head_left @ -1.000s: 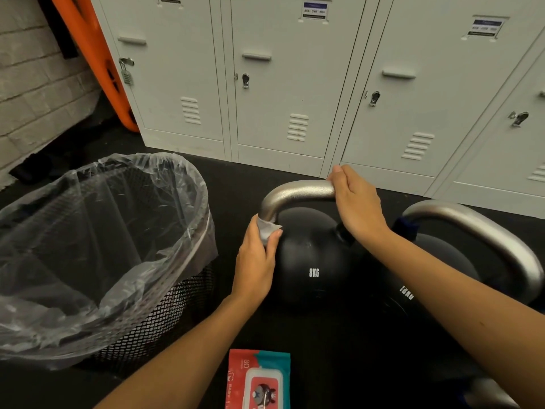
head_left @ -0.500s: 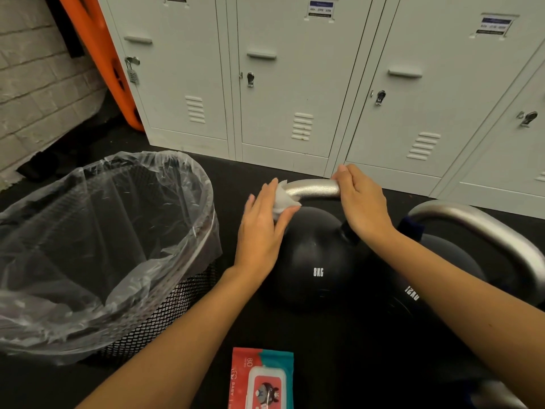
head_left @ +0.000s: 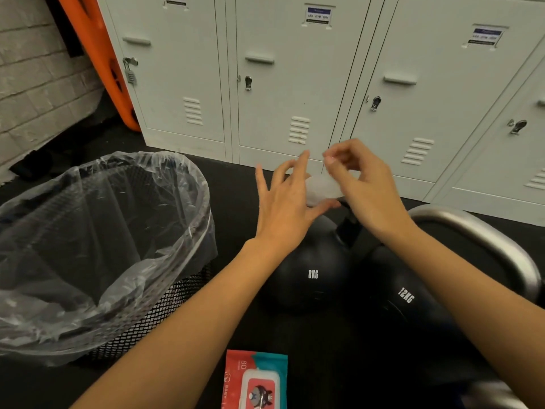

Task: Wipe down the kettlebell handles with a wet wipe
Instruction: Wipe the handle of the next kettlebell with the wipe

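The black 8KG kettlebell (head_left: pixel 306 278) stands on the floor, its steel handle hidden behind my hands. A white wet wipe (head_left: pixel 321 188) sits over the handle's top, between my two hands. My left hand (head_left: pixel 286 208) holds the wipe between thumb and forefinger, the other fingers spread straight. My right hand (head_left: pixel 362 187) hovers just above and right of the wipe, fingers curled with the fingertips together; I see nothing in them. The 12KG kettlebell (head_left: pixel 407 299) stands to the right, and its steel handle (head_left: pixel 483 240) is bare.
A mesh bin lined with a clear plastic bag (head_left: pixel 188 184) stands at the left. A red and teal pack of wet wipes (head_left: pixel 256 379) lies on the black floor near me. Grey lockers (head_left: pixel 283 84) run along the back, with an orange board (head_left: pixel 97 54) leaning at the left.
My left hand slid the wipe from the handle's left bend up to its top, then spread its fingers. My right hand let go of the handle and lifted.
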Action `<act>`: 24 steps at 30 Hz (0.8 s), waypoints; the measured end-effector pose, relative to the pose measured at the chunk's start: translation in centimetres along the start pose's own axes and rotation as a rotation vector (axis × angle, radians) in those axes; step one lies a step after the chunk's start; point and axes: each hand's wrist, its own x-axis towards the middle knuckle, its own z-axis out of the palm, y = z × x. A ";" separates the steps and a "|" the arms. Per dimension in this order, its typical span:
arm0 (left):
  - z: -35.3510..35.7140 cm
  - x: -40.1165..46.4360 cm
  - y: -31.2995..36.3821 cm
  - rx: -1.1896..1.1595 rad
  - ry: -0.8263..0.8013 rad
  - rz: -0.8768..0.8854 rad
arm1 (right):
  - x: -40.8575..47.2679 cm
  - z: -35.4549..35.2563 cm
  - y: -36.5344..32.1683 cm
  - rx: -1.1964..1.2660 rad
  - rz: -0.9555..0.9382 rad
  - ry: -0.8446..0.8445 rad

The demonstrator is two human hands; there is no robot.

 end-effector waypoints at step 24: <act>-0.4 -5.5 -5.5 -0.273 -0.022 -0.433 | 5.4 5.8 -1.1 -0.957 -0.025 -0.873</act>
